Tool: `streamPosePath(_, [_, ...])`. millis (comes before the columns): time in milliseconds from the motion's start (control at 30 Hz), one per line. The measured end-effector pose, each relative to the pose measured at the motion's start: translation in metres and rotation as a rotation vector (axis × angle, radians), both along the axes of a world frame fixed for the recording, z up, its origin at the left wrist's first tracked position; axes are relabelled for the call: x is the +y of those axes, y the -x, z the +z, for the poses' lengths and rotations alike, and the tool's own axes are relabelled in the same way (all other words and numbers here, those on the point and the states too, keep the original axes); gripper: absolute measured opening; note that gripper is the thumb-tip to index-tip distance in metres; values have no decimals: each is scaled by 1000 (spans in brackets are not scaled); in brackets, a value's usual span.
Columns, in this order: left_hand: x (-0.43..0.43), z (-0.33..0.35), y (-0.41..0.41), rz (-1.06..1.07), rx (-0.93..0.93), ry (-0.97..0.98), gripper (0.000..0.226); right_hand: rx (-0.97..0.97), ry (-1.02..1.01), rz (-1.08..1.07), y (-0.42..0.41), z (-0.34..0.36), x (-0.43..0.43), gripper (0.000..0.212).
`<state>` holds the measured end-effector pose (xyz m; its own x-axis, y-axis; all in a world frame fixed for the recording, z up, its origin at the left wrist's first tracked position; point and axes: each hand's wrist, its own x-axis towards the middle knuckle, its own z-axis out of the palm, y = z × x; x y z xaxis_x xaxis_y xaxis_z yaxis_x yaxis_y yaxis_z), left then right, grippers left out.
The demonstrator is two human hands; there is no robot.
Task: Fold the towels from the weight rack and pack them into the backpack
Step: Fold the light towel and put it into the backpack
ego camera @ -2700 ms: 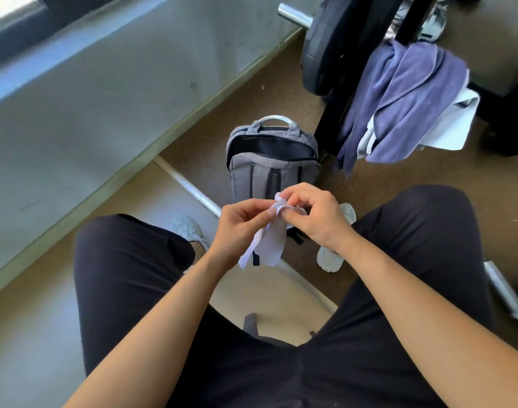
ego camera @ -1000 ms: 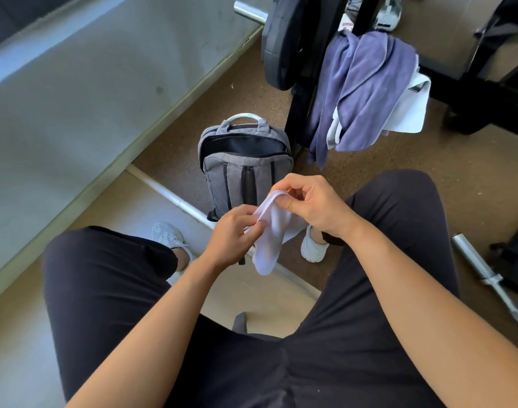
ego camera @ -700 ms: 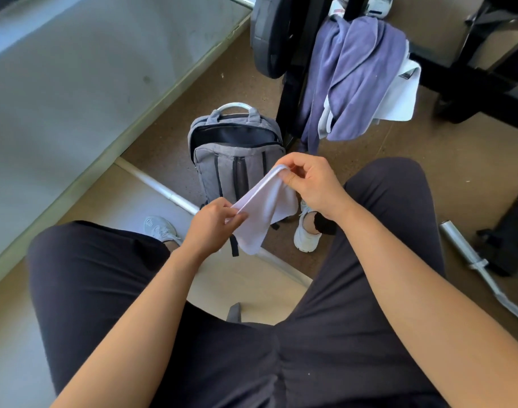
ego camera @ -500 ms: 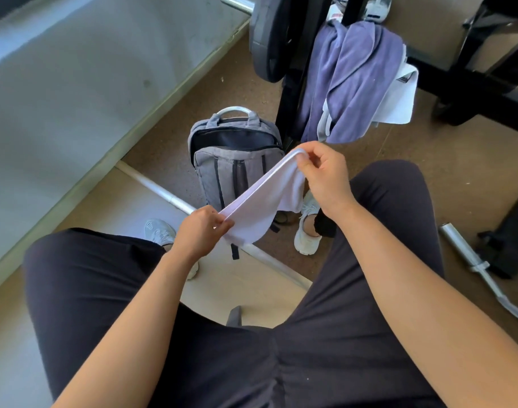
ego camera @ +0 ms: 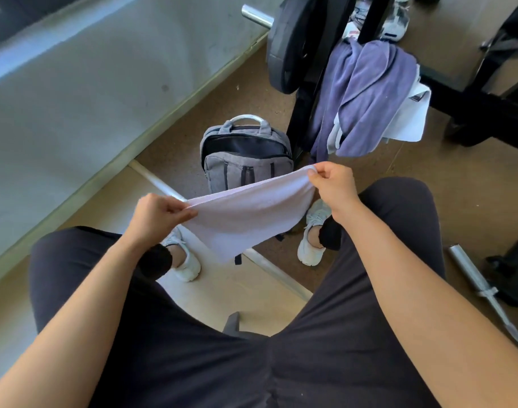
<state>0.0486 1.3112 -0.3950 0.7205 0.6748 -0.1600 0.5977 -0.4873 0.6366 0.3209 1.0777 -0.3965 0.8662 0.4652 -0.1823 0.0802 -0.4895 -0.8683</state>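
1. The left hand (ego camera: pixel 156 214) pinches one end of the small white terry towel (ego camera: pixel 246 219) between thumb and curled fingers, above the left knee.
2. The small white terry towel is stretched taut between both hands. Its long axis runs from lower left to upper right. The upper edge is straight, and the free lower corner hangs toward the floor between the feet.
3. The grey fabric backpack (ego camera: pixel 246 160) stands upright on the brown floor behind the towel, with its curved handle pointing away from the person. The top opening shows a dark interior. The towel covers the backpack's lower front.
4. The right hand (ego camera: pixel 334 184) pinches the other end of the towel with thumb and forefinger. The remaining fingers are curled.
5. The black steel weight rack (ego camera: pixel 307 83) stands just beside the backpack and carries a black weight plate (ego camera: pixel 287 45).
6. A purple towel (ego camera: pixel 366 95) hangs bunched over the rack and drapes downward.
7. A larger white towel (ego camera: pixel 410 119) lies under the purple one. It bears a small dark tag whose writing is too small to read.
8. A chrome barbell (ego camera: pixel 481 290) lies on the floor at far right.
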Motion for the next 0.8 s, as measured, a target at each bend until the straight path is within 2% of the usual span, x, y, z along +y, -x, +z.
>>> streamPosePath(33, [2, 4, 1, 83, -81, -18, 11, 18, 13, 35, -1, -1, 2, 15])
streamPosePath(100, [4, 9, 1, 249, -246, -78, 11, -37, -19, 52, 0, -2, 8, 16])
streamPosePath(167, [6, 10, -2, 271, -281, -145, 11, -153, -86, 57, 3, 2, 16, 16])
streamPosePath(200, [10, 7, -1, 199, -182, -148, 11, -178, -83, 104, 3, 3, 19, 15])
streamPosePath(233, [11, 6, 1, 77, -8, -119, 10, -167, -30, 202, 1, 4, 19, 11])
streamPosePath(300, [15, 0, 11, -138, 326, -32, 9, -65, 228, 496, -3, 3, 13, 10])
streamPosePath(333, [17, -5, 16, -153, 362, -4, 13, 7, 350, 601, -5, 0, 9, 12])
streamPosePath(400, [21, -12, 21, -17, 232, 16, 20, 105, 393, 584, -6, -9, 2, 11])
streamPosePath(500, [21, -12, 17, 186, 0, -14, 30, 87, 236, 392, -2, -14, 6, 11])
streamPosePath(600, [19, -13, 14, 249, 4, -29, 8, 91, 177, 332, -1, -16, 11, 9])
streamPosePath(667, [19, -15, 13, 335, -56, 96, 11, 103, 156, 301, 0, -17, 10, 9])
streamPosePath(800, [17, -11, 5, 485, -309, 431, 23, 170, 82, 229, 4, -15, 12, 11])
